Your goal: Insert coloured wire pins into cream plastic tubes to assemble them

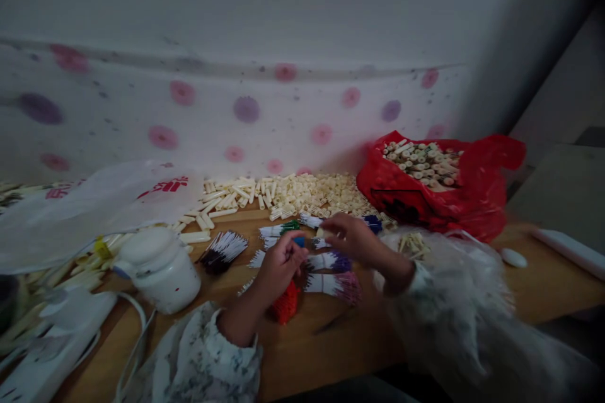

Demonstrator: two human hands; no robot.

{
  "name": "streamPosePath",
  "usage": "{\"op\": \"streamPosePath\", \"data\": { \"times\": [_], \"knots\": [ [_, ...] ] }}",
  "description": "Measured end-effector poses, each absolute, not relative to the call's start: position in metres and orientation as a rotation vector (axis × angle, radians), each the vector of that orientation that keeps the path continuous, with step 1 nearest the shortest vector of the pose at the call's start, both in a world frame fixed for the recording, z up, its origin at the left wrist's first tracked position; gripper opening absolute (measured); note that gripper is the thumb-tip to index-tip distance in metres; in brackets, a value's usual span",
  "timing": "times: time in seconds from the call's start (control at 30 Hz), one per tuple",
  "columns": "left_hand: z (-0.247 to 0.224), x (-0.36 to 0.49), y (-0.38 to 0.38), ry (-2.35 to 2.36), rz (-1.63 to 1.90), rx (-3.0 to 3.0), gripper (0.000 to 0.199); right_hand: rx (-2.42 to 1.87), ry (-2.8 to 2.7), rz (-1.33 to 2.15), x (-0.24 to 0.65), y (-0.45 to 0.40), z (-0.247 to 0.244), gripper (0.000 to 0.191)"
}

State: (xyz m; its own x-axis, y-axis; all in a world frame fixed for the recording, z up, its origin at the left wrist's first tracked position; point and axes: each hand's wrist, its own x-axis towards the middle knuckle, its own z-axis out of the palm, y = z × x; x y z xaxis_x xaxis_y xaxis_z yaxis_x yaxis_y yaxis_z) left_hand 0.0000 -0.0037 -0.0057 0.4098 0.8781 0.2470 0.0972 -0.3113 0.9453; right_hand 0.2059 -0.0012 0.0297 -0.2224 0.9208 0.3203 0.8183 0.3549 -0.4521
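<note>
My left hand is closed in a pinch, with a small blue piece at its fingertips. To its right, my right hand has its fingers bent together near a small pale piece; the exact hold is blurred. Below my left hand lies a red-orange bundle. Bundles of thin white sticks with coloured ends lie about the hands: purple, pink, green and black.
Pale short tubes are heaped along the wall. A red bag of pale pieces stands at right, above a clear plastic bag. At left are a white jar, a power strip with cables, and a white bag.
</note>
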Motion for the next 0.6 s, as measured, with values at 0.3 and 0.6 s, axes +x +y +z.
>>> {"op": "streamPosePath", "data": {
  "times": [0.3,0.6],
  "knots": [
    [-0.001,0.012,-0.042,0.728,0.733,1.795,0.025,-1.247,-1.753,0.316,0.187,-0.112,-0.017,0.016],
    [-0.017,0.008,-0.094,0.855,0.946,1.852,0.017,-1.235,-1.479,0.834,0.192,-0.124,-0.025,0.032]
  ]
}}
